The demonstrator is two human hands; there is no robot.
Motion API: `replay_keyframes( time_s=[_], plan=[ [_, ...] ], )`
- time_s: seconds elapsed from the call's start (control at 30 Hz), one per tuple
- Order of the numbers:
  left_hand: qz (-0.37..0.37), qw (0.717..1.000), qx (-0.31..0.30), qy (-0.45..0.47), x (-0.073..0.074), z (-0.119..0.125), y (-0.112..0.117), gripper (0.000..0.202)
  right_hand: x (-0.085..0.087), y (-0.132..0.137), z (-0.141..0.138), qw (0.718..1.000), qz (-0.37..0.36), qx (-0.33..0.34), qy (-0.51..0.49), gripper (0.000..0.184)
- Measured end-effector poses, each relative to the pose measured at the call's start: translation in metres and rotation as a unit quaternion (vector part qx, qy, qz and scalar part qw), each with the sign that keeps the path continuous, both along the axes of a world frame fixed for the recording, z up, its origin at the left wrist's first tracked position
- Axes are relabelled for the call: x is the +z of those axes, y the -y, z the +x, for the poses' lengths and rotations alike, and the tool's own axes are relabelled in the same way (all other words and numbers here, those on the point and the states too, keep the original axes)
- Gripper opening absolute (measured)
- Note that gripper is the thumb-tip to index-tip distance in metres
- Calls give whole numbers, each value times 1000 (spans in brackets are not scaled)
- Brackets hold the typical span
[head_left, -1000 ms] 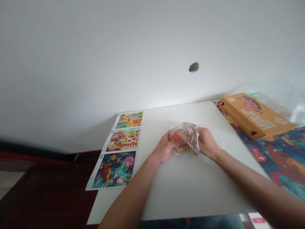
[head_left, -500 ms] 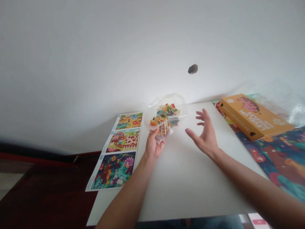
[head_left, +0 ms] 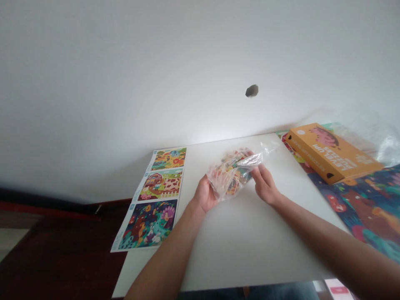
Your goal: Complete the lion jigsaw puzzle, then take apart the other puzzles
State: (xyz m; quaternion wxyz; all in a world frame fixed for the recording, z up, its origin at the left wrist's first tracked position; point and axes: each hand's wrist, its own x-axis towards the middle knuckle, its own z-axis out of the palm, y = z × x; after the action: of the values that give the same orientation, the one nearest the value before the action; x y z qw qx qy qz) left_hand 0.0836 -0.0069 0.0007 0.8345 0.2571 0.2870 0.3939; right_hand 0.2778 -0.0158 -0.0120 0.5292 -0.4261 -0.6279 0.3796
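A clear plastic bag (head_left: 233, 171) full of colourful puzzle pieces is held up over the white table (head_left: 246, 241). My left hand (head_left: 205, 193) is closed on the bag's lower left side, its fingers partly hidden behind the plastic. On the right side, my right hand (head_left: 264, 183) pinches the bag between thumb and fingers. The bag's loose, shiny end sticks out to the upper right, above the right hand. Through the plastic the pieces look jumbled, and single ones are hard to make out.
Left on the table lies a sheet with three printed pictures (head_left: 158, 185), overhanging the edge. At right, an orange puzzle box (head_left: 334, 152) rests on colourful printed sheets (head_left: 359, 204), beside crumpled clear plastic (head_left: 389, 148). Behind stands a white wall (head_left: 156, 75) with a dark hole (head_left: 251, 91).
My right hand, open and apart from the bag before, has closed on its right side. The bag has shifted right and tilted, its loose end now pointing to the upper right.
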Motion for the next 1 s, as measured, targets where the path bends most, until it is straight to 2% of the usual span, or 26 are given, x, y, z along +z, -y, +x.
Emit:
replay_keyframes(
  time_s=[0.13,0.23,0.4,0.47,0.57,0.63,0.67,0.73,0.77,0.83,0.9,1.0],
  plan=[
    [4,1000,-28,-13,-4,12,5,59,9,4,-3,997,-34,2,-64,65],
    [6,999,-37,18,-11,18,9,56,16,6,-5,989,-70,-19,-126,66],
    [-12,996,-56,72,-23,20,14,65,18,-3,-9,941,-135,10,-311,60],
    [-7,997,-13,78,-24,19,11,58,14,-7,-9,925,-155,29,-345,60],
    [17,990,109,88,-23,17,3,47,5,-10,-7,920,-168,62,-348,60],
    [31,979,179,93,-21,14,-2,46,-1,-7,-9,933,-153,103,-310,56],
    [38,974,204,93,-19,12,-4,45,-4,-6,-10,942,-143,127,-277,60],
    [55,969,226,85,-15,11,-4,42,-8,-2,-15,957,-129,163,-202,73],
    [67,969,226,78,-14,11,-3,40,-10,-1,-18,963,-127,162,-172,74],
    [88,972,211,60,-12,12,-1,41,-13,-1,-20,978,-122,106,-133,62],
    [94,977,185,41,-12,14,2,45,-16,-6,-17,988,-99,-3,-117,45],
    [68,980,185,3,-15,14,1,41,-17,-15,-7,985,-68,-115,-110,21]
  ],
)
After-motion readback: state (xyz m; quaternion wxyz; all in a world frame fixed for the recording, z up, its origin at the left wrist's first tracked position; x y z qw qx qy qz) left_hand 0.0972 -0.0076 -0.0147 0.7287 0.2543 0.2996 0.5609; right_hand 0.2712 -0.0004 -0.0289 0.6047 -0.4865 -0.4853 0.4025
